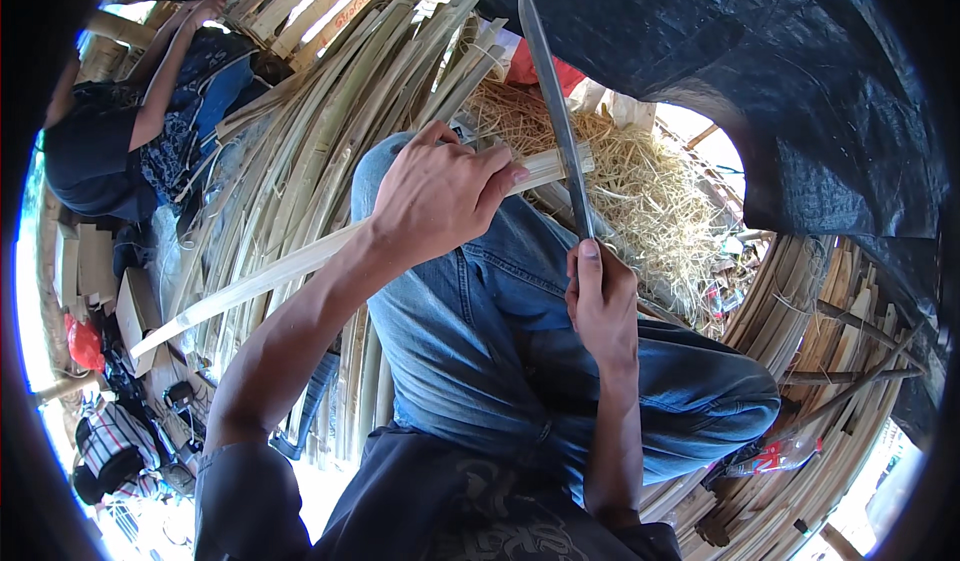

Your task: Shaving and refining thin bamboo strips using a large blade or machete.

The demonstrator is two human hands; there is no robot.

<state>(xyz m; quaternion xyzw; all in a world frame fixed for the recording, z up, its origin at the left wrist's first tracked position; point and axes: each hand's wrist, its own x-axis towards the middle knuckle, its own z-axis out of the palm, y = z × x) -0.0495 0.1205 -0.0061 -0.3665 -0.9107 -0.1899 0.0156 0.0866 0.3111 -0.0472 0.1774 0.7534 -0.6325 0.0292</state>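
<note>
A pale bamboo strip (265, 273) lies across my raised knee, with my left hand (445, 189) closed around it near its right end. Its long free end slants down to the left, passing under my left forearm. In my right hand (603, 296) is the handle of a long machete (556, 101), mostly hidden by the fingers, with the thumb lying along its top. The blade points up and away from me and crosses the strip's end (565, 164) just right of my left hand. Whether the edge touches or bites into the strip I cannot tell.
Long split bamboo strips (330, 141) are heaped on the left. Behind the blade lies a pile of shavings (660, 201). A dark tarp (800, 81) hangs at the upper right. Another person (150, 131) is at the upper left. A plastic bottle (785, 455) lies beyond my right knee.
</note>
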